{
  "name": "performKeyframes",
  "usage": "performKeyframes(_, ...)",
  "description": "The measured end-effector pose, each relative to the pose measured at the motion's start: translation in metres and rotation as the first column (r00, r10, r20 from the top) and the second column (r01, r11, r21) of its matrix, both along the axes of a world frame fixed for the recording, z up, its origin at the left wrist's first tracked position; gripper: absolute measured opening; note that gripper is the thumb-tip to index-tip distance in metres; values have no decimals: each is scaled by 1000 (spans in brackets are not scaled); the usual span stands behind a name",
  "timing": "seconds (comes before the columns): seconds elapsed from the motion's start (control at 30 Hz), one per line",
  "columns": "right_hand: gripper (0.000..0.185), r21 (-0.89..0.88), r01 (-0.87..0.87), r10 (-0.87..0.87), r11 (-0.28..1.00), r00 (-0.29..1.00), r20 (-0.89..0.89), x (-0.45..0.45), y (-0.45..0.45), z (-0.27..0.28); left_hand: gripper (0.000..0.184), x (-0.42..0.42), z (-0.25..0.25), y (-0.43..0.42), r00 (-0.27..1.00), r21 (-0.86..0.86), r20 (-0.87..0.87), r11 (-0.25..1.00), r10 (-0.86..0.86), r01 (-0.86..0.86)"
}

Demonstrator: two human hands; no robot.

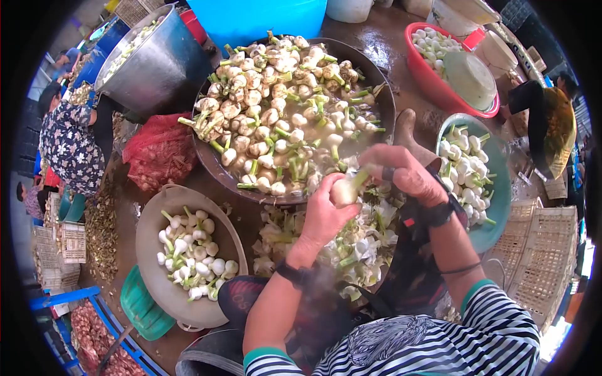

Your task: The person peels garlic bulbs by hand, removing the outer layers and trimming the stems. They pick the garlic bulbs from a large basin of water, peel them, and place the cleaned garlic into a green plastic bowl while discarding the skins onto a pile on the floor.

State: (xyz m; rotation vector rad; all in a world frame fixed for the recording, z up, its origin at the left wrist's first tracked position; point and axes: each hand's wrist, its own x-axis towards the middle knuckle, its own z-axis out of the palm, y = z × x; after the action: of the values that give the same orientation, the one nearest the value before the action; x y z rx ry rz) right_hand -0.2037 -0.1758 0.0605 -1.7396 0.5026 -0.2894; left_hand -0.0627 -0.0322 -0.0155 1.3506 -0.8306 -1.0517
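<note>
In front of me my left hand (326,216) is wrapped round a garlic bulb (343,192), whose pale green stem points up and right. My right hand (407,172) is curled in at that stem, its fingertips partly blurred and hidden. Behind both hands stands a wide dark basin (391,94) of murky water, heaped with unpeeled, soil-marked garlic (276,94). Below the hands lies a pile of stripped garlic skins and leaves (357,250). Peeled white garlic with short stems rests in a grey-beige basin (150,244) at left and a teal basin (498,156) at right.
A red mesh sack (160,152), a large metal pot (157,69) and a blue tub (257,19) surround the dark basin. Beyond sits a red basin (429,81). Wicker baskets (533,244) stand right. A person in a floral top (74,144) sits left.
</note>
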Motion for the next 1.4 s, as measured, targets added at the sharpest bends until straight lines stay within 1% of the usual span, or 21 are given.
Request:
performKeyframes(0.07,63,113,212,-223,971,970,97,11,18,-18,58,-3,0,2,982,-9,165,996,89,-89)
performKeyframes(0.1,68,268,266,-297,926,951,83,14,32,-21,58,-4,0,2,961,-21,243,991,131,-130)
performKeyframes(0.17,63,326,296,-344,898,934,100,27,55,-60,53,-7,7,1,888,-63,423,984,180,-170)
performKeyframes(0.23,29,56,410,-406,911,863,300,34,71,-83,50,-8,14,4,844,-62,498,979,198,-193)
performKeyframes(0.27,24,100,542,-549,835,832,78,45,81,-52,49,-5,19,4,848,-46,492,978,199,-203)
performKeyframes(0.47,32,393,288,-360,873,925,122,21,65,-59,54,5,21,7,890,12,441,991,118,-137)
performKeyframes(0.53,46,492,221,-317,842,941,119,16,64,-49,54,9,11,7,966,-13,247,997,81,-80)
performKeyframes(0.67,43,611,197,-397,767,893,211,10,60,-51,53,3,5,3,964,-17,-248,995,92,-99)
performKeyframes(0.73,42,673,263,-491,691,854,170,11,61,-46,56,4,10,5,983,-1,131,991,130,-131)
performKeyframes(0.83,40,526,389,-474,756,880,29,10,61,-43,60,-1,7,1,812,-150,542,976,217,-160)
performKeyframes(0.9,30,247,351,-354,903,935,-34,13,61,-40,63,-7,2,-1,741,-226,624,965,247,-131)
performKeyframes(0.97,23,443,384,-425,810,905,-7,13,58,-52,66,-6,4,-2,755,-240,609,964,243,-117)
performKeyframes(1.0,22,481,365,-420,798,907,9,13,56,-54,64,-1,7,0,813,-199,554,977,182,-83)
performKeyframes(1.03,21,519,344,-415,783,910,23,12,54,-52,63,1,6,1,962,-148,241,985,126,-92)
performKeyframes(1.07,21,556,323,-411,766,911,37,11,52,-51,62,2,5,1,992,-99,-106,992,72,-83)
performKeyframes(1.1,21,526,301,-375,795,926,36,9,50,-50,61,2,4,2,896,-57,-443,997,26,-57)
performKeyframes(1.13,22,497,279,-339,822,940,32,7,48,-49,52,4,2,4,915,-42,-404,999,11,-31)
performKeyframes(1.23,24,360,196,-237,912,969,75,2,46,-41,49,17,-5,10,714,-78,-686,990,-136,114)
performKeyframes(1.27,24,329,192,-225,925,972,65,1,45,-39,53,13,-7,9,758,43,-652,996,-35,83)
performKeyframes(1.3,24,295,190,-215,936,975,55,1,44,-39,53,13,-7,8,696,25,-715,992,-68,123)
performKeyframes(1.4,24,475,215,-283,853,956,74,1,48,-51,52,12,-1,5,504,-40,-851,976,-146,216)
